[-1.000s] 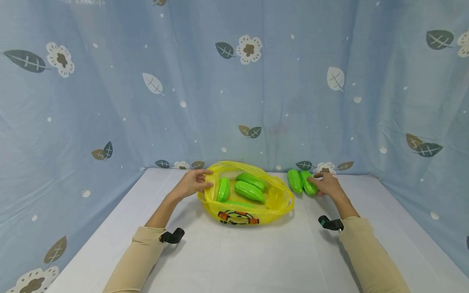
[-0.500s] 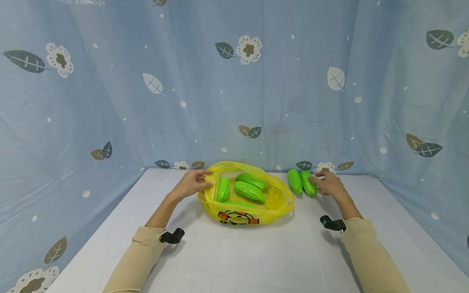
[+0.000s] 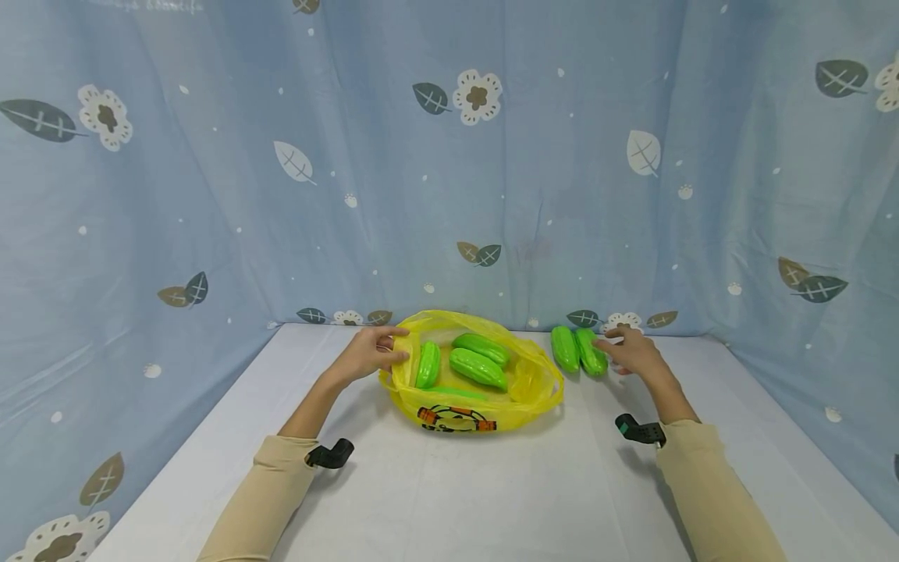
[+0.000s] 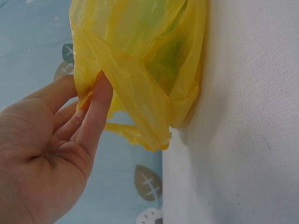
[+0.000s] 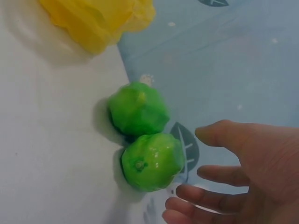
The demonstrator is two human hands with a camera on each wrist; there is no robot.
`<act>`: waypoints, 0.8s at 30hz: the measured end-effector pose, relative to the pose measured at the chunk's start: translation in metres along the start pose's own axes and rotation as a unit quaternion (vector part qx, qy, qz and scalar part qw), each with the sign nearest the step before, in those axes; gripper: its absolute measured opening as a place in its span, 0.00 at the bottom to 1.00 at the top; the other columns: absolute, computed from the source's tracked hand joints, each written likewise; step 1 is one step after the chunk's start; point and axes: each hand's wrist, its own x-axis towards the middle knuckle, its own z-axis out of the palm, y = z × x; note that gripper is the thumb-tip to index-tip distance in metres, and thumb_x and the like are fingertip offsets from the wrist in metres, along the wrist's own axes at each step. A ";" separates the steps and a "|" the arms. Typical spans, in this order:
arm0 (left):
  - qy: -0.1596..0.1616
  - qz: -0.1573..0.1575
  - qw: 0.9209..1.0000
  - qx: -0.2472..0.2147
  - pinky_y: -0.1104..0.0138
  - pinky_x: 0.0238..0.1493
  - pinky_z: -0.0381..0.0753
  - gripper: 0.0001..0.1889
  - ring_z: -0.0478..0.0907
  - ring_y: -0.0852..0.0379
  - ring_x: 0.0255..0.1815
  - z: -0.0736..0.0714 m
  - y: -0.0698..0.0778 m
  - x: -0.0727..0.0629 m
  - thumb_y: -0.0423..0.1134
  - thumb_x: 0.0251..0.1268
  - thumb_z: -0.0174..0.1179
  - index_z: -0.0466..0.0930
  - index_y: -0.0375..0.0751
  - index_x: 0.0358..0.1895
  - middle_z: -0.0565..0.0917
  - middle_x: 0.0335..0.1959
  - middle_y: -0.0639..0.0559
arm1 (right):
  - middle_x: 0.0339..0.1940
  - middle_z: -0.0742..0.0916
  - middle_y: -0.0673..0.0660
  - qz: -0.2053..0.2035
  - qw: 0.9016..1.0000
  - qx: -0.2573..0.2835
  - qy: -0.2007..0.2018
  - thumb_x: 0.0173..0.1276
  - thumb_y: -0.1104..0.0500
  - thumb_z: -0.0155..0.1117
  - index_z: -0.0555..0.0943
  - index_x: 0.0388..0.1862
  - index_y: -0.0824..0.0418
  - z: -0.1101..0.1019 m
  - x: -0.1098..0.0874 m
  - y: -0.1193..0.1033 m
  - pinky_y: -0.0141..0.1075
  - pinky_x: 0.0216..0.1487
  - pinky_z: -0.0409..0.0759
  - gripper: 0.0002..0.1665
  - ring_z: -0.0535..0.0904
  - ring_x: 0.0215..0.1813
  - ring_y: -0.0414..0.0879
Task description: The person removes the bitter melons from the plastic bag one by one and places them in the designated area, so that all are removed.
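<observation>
While together, 2 veg (image 3: pixel 591 355) nr RH (image 3: pixel 634 353)

Right hand (image 3: pixel 635 355), center-right of frame, sits slightly further right than 1 s ago, overlapping the rightmost cucumber (image 3: pixel 588 357) less. Right sleeve (image 3: pixel 712 488) shifts right too. Curtain (image 3: pixel 112 250) print, far left, moves slightly left.
</observation>
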 end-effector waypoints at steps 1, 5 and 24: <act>-0.001 0.001 1.000 0.002 0.53 0.37 0.89 0.28 0.86 0.52 0.35 0.000 0.000 0.000 0.38 0.64 0.66 0.73 0.34 0.66 0.84 0.45 0.34 | 0.64 0.74 0.79 0.001 1.000 0.000 0.000 0.75 0.41 0.53 0.62 0.73 0.72 -0.001 -0.001 -0.001 0.43 0.36 0.87 0.43 0.84 0.49 0.63; 0.001 0.001 1.000 0.006 0.50 0.39 0.88 0.28 0.86 0.47 0.37 0.000 -0.002 0.001 0.37 0.64 0.66 0.72 0.32 0.66 0.83 0.47 0.31 | 0.64 0.74 0.78 0.007 1.000 0.003 0.002 0.75 0.40 0.52 0.62 0.73 0.71 -0.004 -0.003 -0.005 0.45 0.39 0.88 0.42 0.83 0.51 0.64; 0.011 -0.011 1.000 0.011 0.61 0.35 0.89 0.26 0.86 0.55 0.32 -0.001 -0.008 0.004 0.42 0.65 0.66 0.75 0.42 0.65 0.86 0.44 0.39 | 0.66 0.73 0.77 -0.028 0.998 0.050 0.001 0.74 0.37 0.50 0.61 0.74 0.70 -0.023 -0.010 -0.027 0.45 0.46 0.88 0.45 0.78 0.59 0.67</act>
